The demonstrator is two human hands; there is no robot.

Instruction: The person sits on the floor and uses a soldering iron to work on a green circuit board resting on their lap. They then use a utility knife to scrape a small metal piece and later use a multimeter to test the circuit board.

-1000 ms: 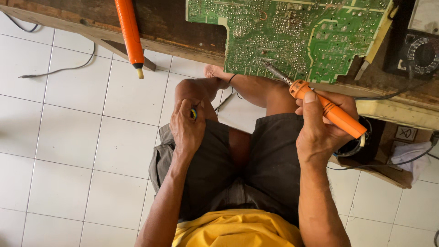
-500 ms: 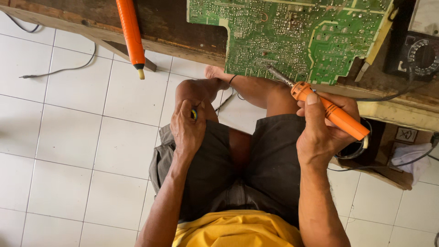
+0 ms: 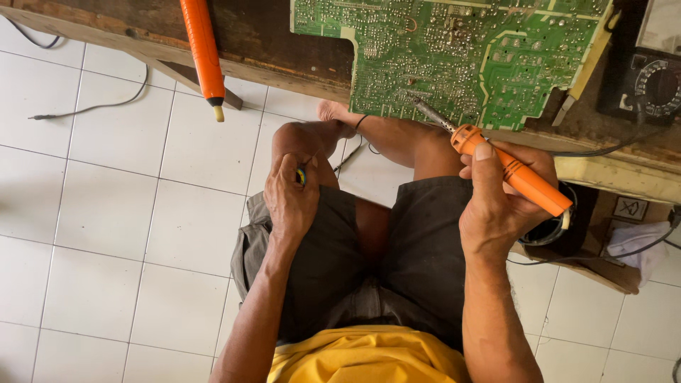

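While an orange-handled soldering iron [image 3: 507,170] is gripped in the right hand [image 3: 500,202], its metal tip touching the green circuit board [image 3: 461,57] on the bench [image 3: 269,50], a small object is pinched in the left hand [image 3: 291,202] on the knee.

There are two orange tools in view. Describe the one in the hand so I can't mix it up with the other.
Start at the large green circuit board on the worn wooden bench. At its lower edge, the right hand grips an orange-handled soldering iron with a thin metal tip. Unlike the loose orange tube-shaped tool overhanging the bench's left side, it is held.
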